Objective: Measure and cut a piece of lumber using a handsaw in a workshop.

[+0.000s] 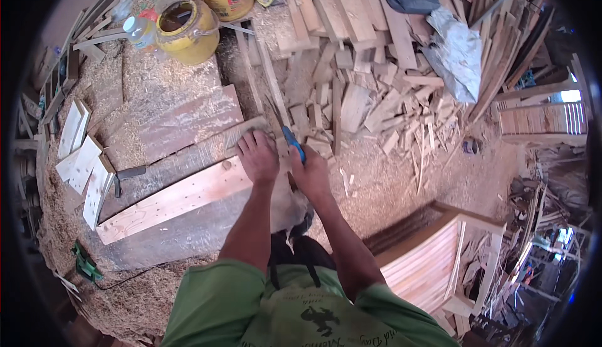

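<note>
My right hand is wrapped round the blue handle of a handsaw. Its narrow blade points away from me, beside the right end of the wood under my other hand. My left hand lies palm down with fingers stretched out, pressing on the end of a long pale plank and a greyer strip of wood just beyond it. The plank slants across the workbench toward the lower left and has small dark holes or nail marks. Where the blade's teeth meet the wood is too small to tell.
Several short pale boards and a dark-handled tool lie at the left. Yellow buckets and a plastic bottle stand at the far side. Offcuts cover the ground to the right; a slatted wooden frame stands at near right.
</note>
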Action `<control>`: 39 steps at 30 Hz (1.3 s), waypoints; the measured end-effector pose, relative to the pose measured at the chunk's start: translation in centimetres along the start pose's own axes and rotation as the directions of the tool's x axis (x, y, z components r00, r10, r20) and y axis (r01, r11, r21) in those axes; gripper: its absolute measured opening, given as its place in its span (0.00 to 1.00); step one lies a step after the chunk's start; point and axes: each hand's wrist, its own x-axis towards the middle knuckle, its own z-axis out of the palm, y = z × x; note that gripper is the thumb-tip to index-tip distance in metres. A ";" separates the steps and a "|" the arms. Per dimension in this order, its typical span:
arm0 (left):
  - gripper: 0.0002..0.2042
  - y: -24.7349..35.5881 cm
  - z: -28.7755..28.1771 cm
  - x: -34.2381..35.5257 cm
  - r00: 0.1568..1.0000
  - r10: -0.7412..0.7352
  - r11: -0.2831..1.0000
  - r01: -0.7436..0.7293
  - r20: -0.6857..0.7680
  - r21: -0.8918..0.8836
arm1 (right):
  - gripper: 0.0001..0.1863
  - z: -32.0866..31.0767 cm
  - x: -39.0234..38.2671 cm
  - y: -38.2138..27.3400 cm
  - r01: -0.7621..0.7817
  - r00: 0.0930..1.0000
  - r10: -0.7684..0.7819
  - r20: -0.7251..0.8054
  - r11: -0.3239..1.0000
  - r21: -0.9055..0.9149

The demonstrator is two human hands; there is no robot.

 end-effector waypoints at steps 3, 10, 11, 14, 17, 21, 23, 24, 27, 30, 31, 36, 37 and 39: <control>0.12 0.2 -0.1 0.5 1.000 -0.001 1.000 0.001 -0.016 -0.018 | 0.22 -7.6 -11.9 -2.1 -0.139 0.990 0.139 0.010 0.986 0.092; 0.13 -0.1 1.1 0.3 1.000 -0.018 1.000 0.018 -0.006 -0.001 | 0.21 -4.5 -8.4 -1.0 -0.235 0.972 0.235 0.004 0.972 -0.001; 0.12 -0.2 1.1 0.2 0.999 -0.030 1.000 0.029 0.014 0.009 | 0.22 -1.8 -4.2 -0.2 -0.154 0.988 0.154 -0.013 0.988 -0.002; 0.12 -0.2 0.7 0.2 0.999 -0.028 0.999 0.029 0.020 -0.039 | 0.22 1.8 1.2 1.1 0.093 0.991 -0.093 -0.094 0.996 -0.006; 0.13 -0.1 0.1 0.2 0.999 -0.023 0.999 0.024 0.041 -0.021 | 0.22 -3.1 -6.3 -0.1 0.069 0.994 -0.068 -0.084 0.998 0.005; 0.13 0.1 0.3 0.4 1.000 -0.005 0.999 0.005 0.013 -0.032 | 0.20 -11.3 -19.0 -2.4 -0.186 0.982 0.186 0.003 0.982 0.028; 0.13 0.1 0.6 0.4 1.000 -0.002 0.999 0.001 -0.021 -0.045 | 0.19 -10.2 -17.2 -2.3 -0.254 0.966 0.255 0.030 0.967 -0.034; 0.13 0.0 0.6 0.6 0.999 0.005 0.999 -0.007 -0.037 -0.039 | 0.19 -8.1 -13.8 -1.8 -0.172 0.985 0.172 -0.002 0.985 -0.004; 0.12 0.0 0.5 0.5 0.993 -0.060 0.998 0.061 0.104 -0.002 | 0.21 -0.4 -1.8 0.1 -0.096 0.995 0.096 -0.004 0.995 0.035; 0.12 0.0 0.1 0.2 1.000 0.004 1.000 -0.004 -0.008 -0.013 | 0.20 0.4 -0.4 0.6 -0.002 1.000 0.001 -0.016 0.997 -0.073; 0.12 -0.1 0.0 0.1 1.000 0.005 1.000 -0.005 -0.007 -0.014 | 0.20 -1.2 -2.8 0.0 -0.017 1.000 0.016 -0.017 0.998 -0.063; 0.12 0.1 0.4 0.1 0.997 0.012 0.998 -0.016 -0.075 -0.053 | 0.22 -11.8 -18.3 -3.5 -0.238 0.970 0.239 0.050 0.971 -0.019; 0.12 0.1 0.6 0.2 0.997 0.001 0.999 -0.005 -0.082 -0.045 | 0.21 -12.0 -18.6 -3.4 -0.212 0.976 0.213 0.043 0.977 -0.030; 0.12 0.0 0.8 0.2 0.998 0.002 1.000 -0.002 -0.069 -0.012 | 0.20 -9.1 -14.6 -2.4 -0.195 0.980 0.198 0.008 0.971 -0.135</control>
